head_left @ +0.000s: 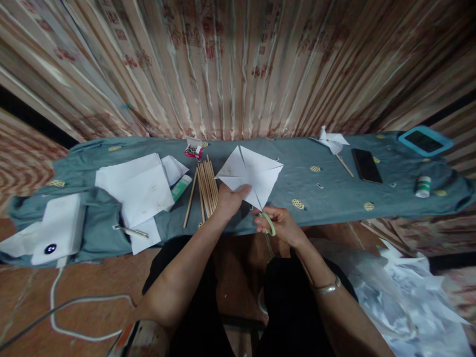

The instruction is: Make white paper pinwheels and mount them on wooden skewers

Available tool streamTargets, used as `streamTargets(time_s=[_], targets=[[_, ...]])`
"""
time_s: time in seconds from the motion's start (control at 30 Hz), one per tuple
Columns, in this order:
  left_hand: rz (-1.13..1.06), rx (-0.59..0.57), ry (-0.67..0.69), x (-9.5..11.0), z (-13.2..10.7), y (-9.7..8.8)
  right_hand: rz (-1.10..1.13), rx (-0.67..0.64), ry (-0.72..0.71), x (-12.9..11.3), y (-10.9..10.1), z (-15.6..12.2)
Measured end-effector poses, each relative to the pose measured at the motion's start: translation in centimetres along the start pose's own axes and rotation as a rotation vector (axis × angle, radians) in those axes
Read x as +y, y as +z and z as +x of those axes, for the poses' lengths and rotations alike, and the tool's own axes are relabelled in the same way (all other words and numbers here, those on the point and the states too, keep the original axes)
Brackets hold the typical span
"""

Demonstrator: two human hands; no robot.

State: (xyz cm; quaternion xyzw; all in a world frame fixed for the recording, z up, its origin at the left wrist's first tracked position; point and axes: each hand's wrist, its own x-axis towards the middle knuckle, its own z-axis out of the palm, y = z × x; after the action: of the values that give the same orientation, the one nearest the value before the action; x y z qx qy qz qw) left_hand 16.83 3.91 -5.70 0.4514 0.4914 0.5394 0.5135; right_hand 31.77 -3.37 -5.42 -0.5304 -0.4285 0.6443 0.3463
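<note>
A square sheet of white paper, turned like a diamond, has slits running in from its corners. My left hand grips its lower left side, thumb on top and the other fingers hidden beneath. In my right hand is a pair of scissors with light green handles, held at the sheet's lower corner, where a slit shows. The blades are mostly hidden by the paper. Just left of the sheet lies a bundle of wooden sticks on the cloth.
White sheets, a green-and-white tube, a pen and a power bank lie left. A small red box stands behind the sticks. Rightward are a paper pinwheel, a phone and a green-and-white cylinder.
</note>
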Motion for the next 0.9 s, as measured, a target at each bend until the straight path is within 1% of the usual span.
streamTargets(time_s=[0.1, 0.17, 0.23, 0.33, 0.4, 0.47, 0.53, 0.63, 0.77, 0.9], targets=[[-0.072, 0.04, 0.034, 0.1, 0.5, -0.4, -0.138, -0.011, -0.005, 0.5, -1.0, -0.6], [-0.111, 0.063, 0.066, 0.2, 0.8, -0.7, -0.317, 0.034, -0.06, 0.7, -2.2, -1.3], [-0.114, 0.092, 0.088, 0.3, 1.2, -1.0, -0.559, 0.145, -0.113, 0.8, -3.6, -2.0], [-0.084, 0.124, 0.073, 0.1, 1.5, -1.1, -0.893, 0.362, -0.105, 0.5, -5.5, -3.0], [-0.087, 0.103, 0.05, -0.4, 1.5, -0.8, -1.071, 0.521, -0.069, 0.3, -6.4, -3.3], [-0.095, 0.054, 0.021, -1.1, 1.2, -0.3, -1.204, 0.645, -0.029, 0.2, -7.0, -3.3], [-0.088, 0.005, -0.019, -1.8, 0.7, 0.3, -1.28, 0.717, 0.019, -0.1, -7.4, -3.2], [-0.099, -0.065, -0.099, -2.7, -0.2, 1.4, -1.339, 0.769, 0.071, -0.6, -7.6, -2.6], [-0.141, -0.175, -0.183, -3.3, -1.0, 2.5, -1.379, 0.779, 0.086, -1.4, -7.5, -1.5], [-0.188, -0.236, -0.266, -2.8, -1.4, 2.7, -1.356, 0.782, 0.062, -1.7, -7.3, -0.4]])
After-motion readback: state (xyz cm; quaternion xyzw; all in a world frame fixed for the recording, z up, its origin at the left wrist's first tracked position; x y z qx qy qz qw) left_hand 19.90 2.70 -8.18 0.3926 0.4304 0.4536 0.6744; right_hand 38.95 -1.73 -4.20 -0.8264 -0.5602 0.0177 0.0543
